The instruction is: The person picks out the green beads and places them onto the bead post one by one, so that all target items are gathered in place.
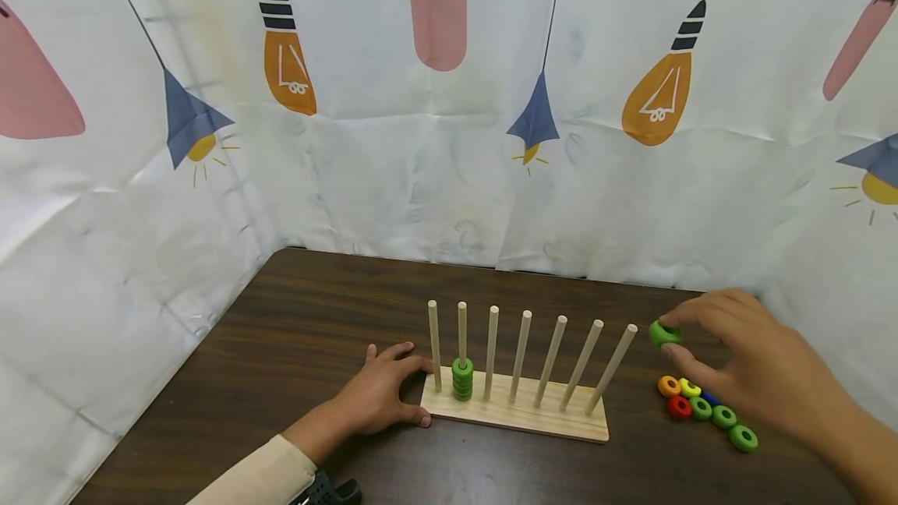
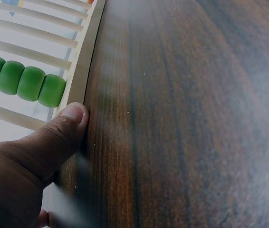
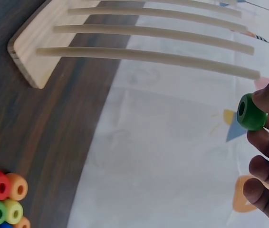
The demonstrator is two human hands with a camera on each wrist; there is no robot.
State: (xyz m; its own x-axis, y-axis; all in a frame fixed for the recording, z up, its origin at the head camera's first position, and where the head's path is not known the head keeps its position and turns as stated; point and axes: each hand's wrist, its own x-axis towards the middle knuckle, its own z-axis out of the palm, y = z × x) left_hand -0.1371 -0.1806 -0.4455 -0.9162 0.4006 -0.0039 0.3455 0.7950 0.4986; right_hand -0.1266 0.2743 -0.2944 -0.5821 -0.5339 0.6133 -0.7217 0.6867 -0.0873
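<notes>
A wooden peg stand (image 1: 519, 410) with several upright pegs sits on the table. Several green beads (image 1: 462, 380) are stacked on its second peg from the left. My left hand (image 1: 379, 396) holds the left end of the base, thumb at the front edge and index finger at the back corner; the left wrist view shows the thumb (image 2: 61, 130) against the base's edge. Off to the right, my right hand (image 1: 751, 361) pinches a green bead (image 3: 251, 113) between thumb and fingertips. That bead is in the air, beside the top of the rightmost peg (image 1: 613, 365) and apart from it.
Right of the stand, below my right hand, lies a group of loose beads: orange (image 1: 669, 386), yellow (image 1: 690, 388), red (image 1: 679, 407), blue (image 1: 710, 398) and several green ones (image 1: 743, 438). A white cloth printed with lamps (image 1: 463, 178) hangs behind the dark wooden table (image 1: 316, 310).
</notes>
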